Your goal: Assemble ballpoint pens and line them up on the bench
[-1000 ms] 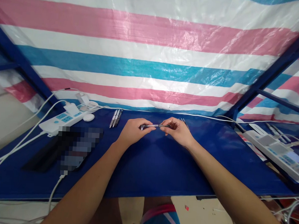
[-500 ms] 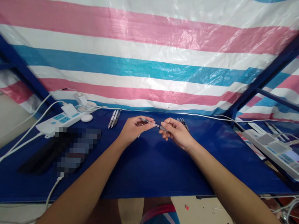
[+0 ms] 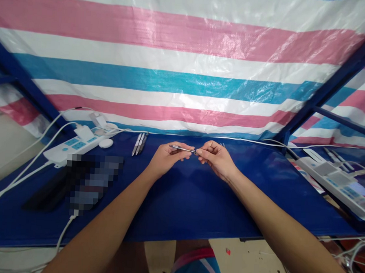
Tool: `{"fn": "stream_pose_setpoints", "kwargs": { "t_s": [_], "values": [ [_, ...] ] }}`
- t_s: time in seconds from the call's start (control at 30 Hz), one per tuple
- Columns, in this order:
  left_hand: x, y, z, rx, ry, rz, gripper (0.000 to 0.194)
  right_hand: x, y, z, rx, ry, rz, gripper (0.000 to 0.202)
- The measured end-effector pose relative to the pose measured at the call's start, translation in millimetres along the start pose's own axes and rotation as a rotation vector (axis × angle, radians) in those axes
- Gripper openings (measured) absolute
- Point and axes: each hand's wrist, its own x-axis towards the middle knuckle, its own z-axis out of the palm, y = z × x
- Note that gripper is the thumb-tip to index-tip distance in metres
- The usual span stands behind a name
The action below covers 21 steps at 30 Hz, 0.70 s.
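Note:
My left hand [image 3: 163, 159] is closed in a pinch around the dark-and-clear upper part of a pen [image 3: 177, 147], held level above the blue tabletop. My right hand [image 3: 215, 159] pinches the pen's other end, and its fingertips cover most of that part. Between the two hands a short, thin length of the pen shows. Several pens [image 3: 138, 144] lie side by side left of my left hand. Behind my right hand, only the tips of some more pens [image 3: 223, 145] can be seen.
A white power strip [image 3: 74, 147] with plugs and cables sits at the left, beside a round white disc [image 3: 106, 143]. A blurred-out dark device [image 3: 97, 185] lies nearer. Another power strip [image 3: 335, 185] is at the right. Striped sheeting [image 3: 185, 87] hangs behind the blue table [image 3: 191, 210].
My hands have come closer together, and less of the pen shows between them. The right-hand part has moved in toward the left one. My right hand now covers more of the pens behind it.

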Motion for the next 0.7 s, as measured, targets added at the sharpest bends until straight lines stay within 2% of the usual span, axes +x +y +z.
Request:
{"fn": "stream_pose_setpoints", "kwargs": {
  "t_s": [0.2,0.7],
  "values": [
    [-1.0,0.8,6.4,-0.013,0.044,0.035,0.024,1.4,0.5,-0.2,-0.035,0.014,-0.043,0.04],
    [-2.7,-0.3,15.3,-0.122,0.075,0.043,0.029,1.3,-1.3,-3.3,0.089,-0.018,0.087,0.045]
  ]
}}
